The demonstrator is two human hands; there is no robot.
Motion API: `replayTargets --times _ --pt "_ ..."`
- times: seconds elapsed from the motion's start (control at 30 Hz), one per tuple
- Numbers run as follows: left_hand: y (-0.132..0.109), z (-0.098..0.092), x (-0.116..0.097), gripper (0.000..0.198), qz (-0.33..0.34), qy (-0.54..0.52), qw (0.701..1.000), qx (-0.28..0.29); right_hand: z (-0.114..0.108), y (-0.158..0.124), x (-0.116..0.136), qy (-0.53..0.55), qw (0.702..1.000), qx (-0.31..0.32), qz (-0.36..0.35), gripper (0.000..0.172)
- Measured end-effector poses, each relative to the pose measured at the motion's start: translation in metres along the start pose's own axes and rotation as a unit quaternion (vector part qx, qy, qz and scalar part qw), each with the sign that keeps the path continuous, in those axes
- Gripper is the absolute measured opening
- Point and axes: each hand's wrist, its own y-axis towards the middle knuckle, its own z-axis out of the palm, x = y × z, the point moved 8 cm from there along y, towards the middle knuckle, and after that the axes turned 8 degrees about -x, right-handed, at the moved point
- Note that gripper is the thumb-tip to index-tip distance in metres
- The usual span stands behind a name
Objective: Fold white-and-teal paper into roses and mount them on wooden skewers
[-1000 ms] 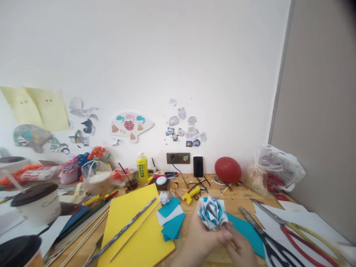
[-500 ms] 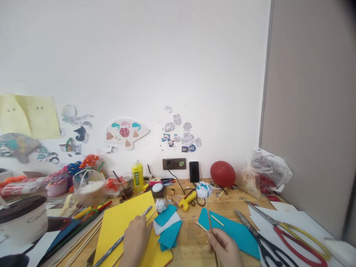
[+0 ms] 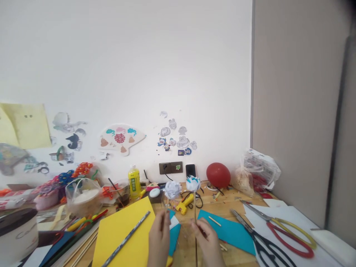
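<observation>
A person's bare hands raise two paper flowers over a wooden tabletop [image 3: 185, 241], both hands on the near side of a yellow glue gun [image 3: 184, 204]. The left hand [image 3: 159, 237], nearer and to the left of the glue gun, has its grip closed beneath a white paper flower [image 3: 172, 190], whose stick I can barely make out through the blur. The right hand [image 3: 206, 237], nearer and to the right, pinches a thin stem [image 3: 195, 207] in a narrow grip; the stem stands almost upright and carries a blue-and-white paper flower [image 3: 193, 183]. The white bloom hangs just left of the glue gun, the other just right.

Nearer than the glue gun and to its left lies a yellow sheet [image 3: 119, 222] with a patterned gray strip [image 3: 126, 239] across it. Nearer and to its right are a blue sheet [image 3: 233, 231], black-handled scissors [image 3: 253, 232] and, farther right, red-and-yellow-handled scissors [image 3: 268, 218]. Beyond the glue gun stand a yellow bottle [image 3: 134, 181] to its left and a dark phone [image 3: 190, 169] behind it, with a red balloon [image 3: 218, 175] to its right. Farthest off, on the wall left of the glue gun, is a decorated fan shape [image 3: 121, 139].
</observation>
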Motion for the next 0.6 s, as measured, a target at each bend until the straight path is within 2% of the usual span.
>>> replayTargets --times 0.07,0.17,0.43,0.6 --pt "-0.019 0.012 -0.013 0.046 -0.003 -0.063 0.998 -0.001 0.007 -0.004 0.008 0.008 1.000 0.013 -0.017 0.043" --pt "-0.041 0.020 -0.021 0.048 -0.019 -0.130 0.991 -0.028 0.010 -0.010 0.014 0.014 0.999 0.029 -0.038 0.046" --pt "-0.061 0.026 -0.004 0.046 -0.074 -0.199 0.975 -0.059 0.009 -0.023 0.012 -0.057 0.994 0.053 -0.082 0.043" --pt "-0.067 0.033 0.007 0.046 -0.090 -0.217 0.971 -0.051 0.007 -0.026 0.020 -0.085 0.987 0.072 -0.116 0.028"
